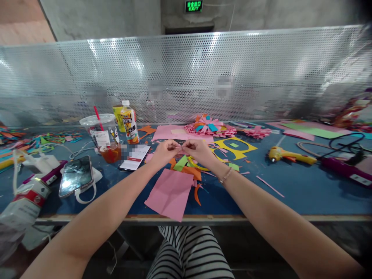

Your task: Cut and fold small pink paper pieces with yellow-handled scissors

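Note:
My left hand (166,151) and my right hand (197,150) meet over the middle of the blue table. Their fingertips pinch a small strip of pink paper (180,148) between them; most of it is hidden by the fingers. Below the hands a pink paper sheet (171,192) overhangs the table's front edge. Orange and green paper scraps (180,164) lie just under the hands. Behind them is a ruffled pink paper flower (206,127) with blue and orange pieces, beside flat pink sheets (171,133).
A yellow glue gun (290,155) and a purple power strip (347,171) lie on the right. On the left are a drink cup (101,135), a juice bottle (129,124), phones (77,176) and a carton (26,203). A perforated metal screen (186,77) stands behind the table.

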Motion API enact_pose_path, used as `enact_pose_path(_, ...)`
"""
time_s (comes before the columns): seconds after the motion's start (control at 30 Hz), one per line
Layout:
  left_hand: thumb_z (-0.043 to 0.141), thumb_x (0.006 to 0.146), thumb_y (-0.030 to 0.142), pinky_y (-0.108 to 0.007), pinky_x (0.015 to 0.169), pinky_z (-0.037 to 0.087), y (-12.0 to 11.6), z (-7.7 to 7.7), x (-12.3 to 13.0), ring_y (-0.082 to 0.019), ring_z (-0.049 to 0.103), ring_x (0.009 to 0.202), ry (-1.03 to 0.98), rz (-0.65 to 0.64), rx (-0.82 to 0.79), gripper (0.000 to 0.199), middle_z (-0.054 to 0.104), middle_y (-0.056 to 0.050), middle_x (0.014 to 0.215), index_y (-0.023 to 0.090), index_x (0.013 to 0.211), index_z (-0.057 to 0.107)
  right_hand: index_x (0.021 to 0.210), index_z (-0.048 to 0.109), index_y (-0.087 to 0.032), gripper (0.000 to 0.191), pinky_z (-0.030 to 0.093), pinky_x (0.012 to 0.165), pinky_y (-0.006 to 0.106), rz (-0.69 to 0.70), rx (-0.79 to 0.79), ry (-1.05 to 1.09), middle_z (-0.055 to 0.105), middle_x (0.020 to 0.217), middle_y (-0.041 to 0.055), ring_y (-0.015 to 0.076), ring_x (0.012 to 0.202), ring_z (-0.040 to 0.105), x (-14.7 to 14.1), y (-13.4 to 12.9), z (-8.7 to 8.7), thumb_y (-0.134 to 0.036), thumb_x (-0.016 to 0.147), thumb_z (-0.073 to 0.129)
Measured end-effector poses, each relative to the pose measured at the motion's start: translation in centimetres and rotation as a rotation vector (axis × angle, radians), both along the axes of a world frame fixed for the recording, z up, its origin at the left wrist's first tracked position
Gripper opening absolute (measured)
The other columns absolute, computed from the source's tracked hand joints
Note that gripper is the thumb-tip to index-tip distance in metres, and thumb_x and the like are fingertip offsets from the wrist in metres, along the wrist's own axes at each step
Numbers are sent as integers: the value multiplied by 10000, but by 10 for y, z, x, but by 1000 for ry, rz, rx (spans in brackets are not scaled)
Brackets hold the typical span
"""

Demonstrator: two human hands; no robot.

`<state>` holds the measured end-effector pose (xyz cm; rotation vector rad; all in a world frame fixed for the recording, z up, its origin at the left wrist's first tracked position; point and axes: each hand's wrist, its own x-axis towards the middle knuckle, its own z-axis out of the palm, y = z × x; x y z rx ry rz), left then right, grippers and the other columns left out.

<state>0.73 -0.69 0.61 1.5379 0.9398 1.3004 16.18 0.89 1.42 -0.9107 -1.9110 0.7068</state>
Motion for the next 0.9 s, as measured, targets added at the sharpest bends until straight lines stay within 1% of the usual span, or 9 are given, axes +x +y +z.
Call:
enact_pose_path(0.13, 658, 660, 251, -294, 594, 534, 0, 0, 0, -134, 632, 558, -17, -11, -43, 177, 591, 12, 624, 129, 707, 538, 661, 580, -144, 140, 349, 446, 209, -4, -4, -14, 537, 539, -11, 91, 487, 471, 0, 0, 1, -280, 688, 557)
enact_pose_path(0.3, 663, 656, 253, -270, 548, 523, 0, 3, -2, -132, 625, 527, -26, 13, -66, 184, 580, 23, 578, 129, 698, 534, 670, 601, -140, 160, 327, 411, 200, -24, -91, -15, 512, 499, -23, 75, 435, 434, 4, 5, 3, -299, 677, 590)
enact_pose_path(0.37, 661, 656, 247, -263, 543, 519, 1, 5, -3, -129, 623, 522, -35, 34, -71, 179, 587, 21, 583, 128, 692, 532, 668, 598, -144, 154, 362, 431, 205, -11, -123, 19, 532, 512, -16, 84, 453, 470, 8, 10, 3, -298, 668, 606)
enact_pose_path(0.43, 659, 657, 246, -260, 544, 518, 2, 6, -6, -126, 620, 518, -60, 63, -69, 177, 593, 20, 589, 130, 686, 528, 658, 587, -148, 134, 420, 486, 220, 3, -152, 83, 560, 541, -7, 91, 481, 507, 13, 15, 2, -279, 659, 614)
enact_pose_path(0.53, 651, 664, 241, -259, 546, 518, 4, 7, -9, -118, 611, 507, -108, 104, -66, 171, 585, 28, 566, 134, 685, 519, 661, 578, -155, 114, 462, 534, 238, -13, -184, 156, 574, 575, -7, 93, 502, 529, 17, 20, 1, -261, 652, 622)
enact_pose_path(0.63, 643, 670, 224, -247, 530, 512, 4, 8, -10, -110, 600, 492, -118, 120, -75, 156, 577, 29, 548, 132, 688, 518, 684, 583, -160, 146, 485, 560, 250, 9, -185, 162, 591, 626, 4, 107, 549, 559, 17, 21, 0, -300, 670, 622)
enact_pose_path(0.77, 650, 667, 232, -235, 518, 504, 3, 7, -8, -100, 591, 484, -87, 94, -80, 165, 579, 26, 562, 130, 693, 523, 739, 587, -168, 194, 488, 556, 240, 68, -161, 112, 599, 661, 9, 114, 597, 573, 13, 20, -2, -361, 727, 574)
enact_pose_path(0.9, 645, 672, 233, -231, 520, 502, 4, 6, -8, -97, 592, 487, -76, 88, -74, 159, 574, 32, 566, 131, 707, 529, 675, 563, -165, 229, 468, 531, 223, 82, -147, 67, 596, 649, 11, 102, 570, 549, 13, 21, -4, -383, 741, 551)
